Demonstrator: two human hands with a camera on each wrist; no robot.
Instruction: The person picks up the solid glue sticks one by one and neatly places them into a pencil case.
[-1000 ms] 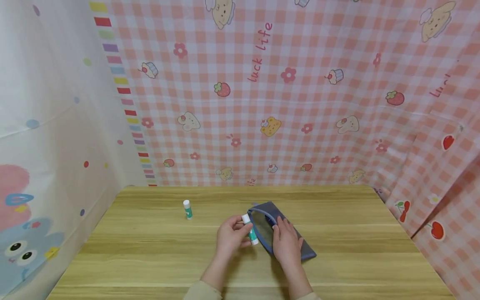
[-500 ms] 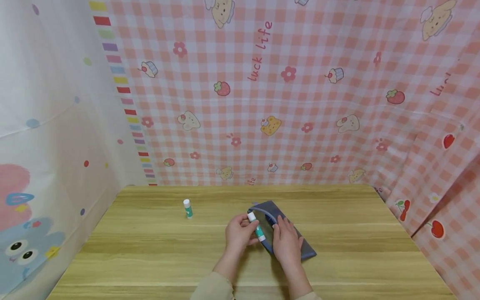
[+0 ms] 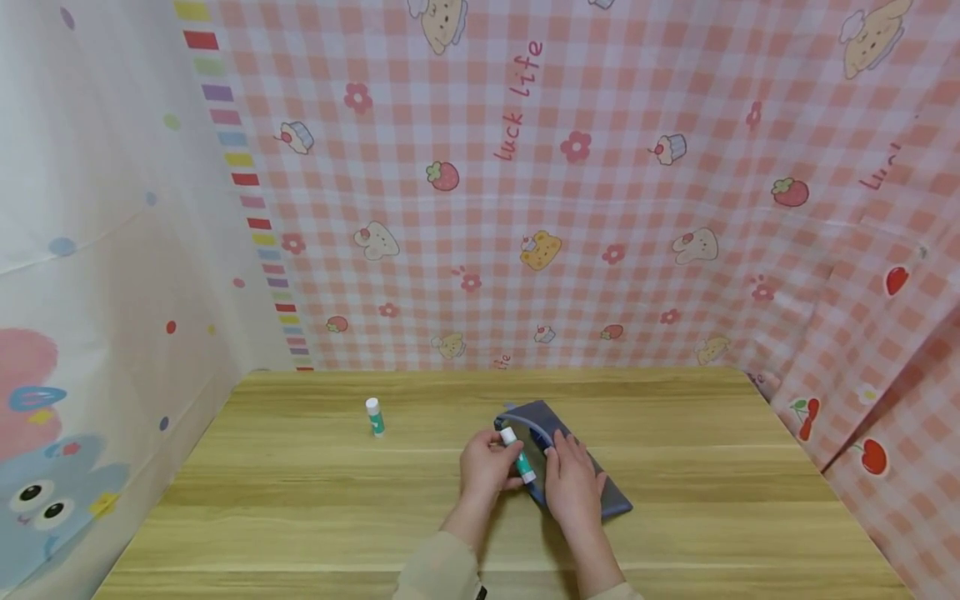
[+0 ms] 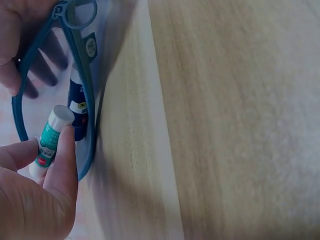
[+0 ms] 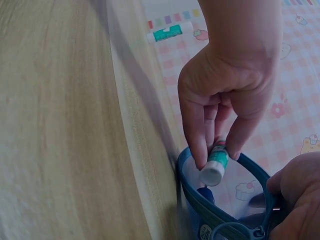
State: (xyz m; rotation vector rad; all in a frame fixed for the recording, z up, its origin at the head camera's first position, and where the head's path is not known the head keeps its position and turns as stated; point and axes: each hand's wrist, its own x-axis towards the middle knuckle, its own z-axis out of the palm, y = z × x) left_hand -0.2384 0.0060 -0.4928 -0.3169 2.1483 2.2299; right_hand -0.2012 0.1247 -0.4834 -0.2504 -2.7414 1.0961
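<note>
My left hand [image 3: 482,468] pinches a green-and-white glue stick [image 3: 520,457] between thumb and fingers, tilted over the mouth of a dark blue-grey zip pencil pouch [image 3: 611,492]. The pouch's zipper is undone and its mouth gapes. My right hand [image 3: 574,482] grips the far side of that mouth, thumb on one face of the edge and fingers on the other, as the left wrist view shows. Inside the pouch lies a dark blue tube [image 4: 78,100] with a white band. The zipper pull ring [image 4: 80,15] hangs at one end of the mouth.
A second green-and-white glue stick [image 3: 375,418] stands on the wooden table [image 3: 300,517], left of the pouch. Pink checked cloth [image 3: 480,208] hangs behind the table, and a white printed cloth [image 3: 150,275] hangs at the left.
My left hand has moved right with the glue stick, from beside the pouch to over its mouth. The right hand and the pouch have stayed put.
</note>
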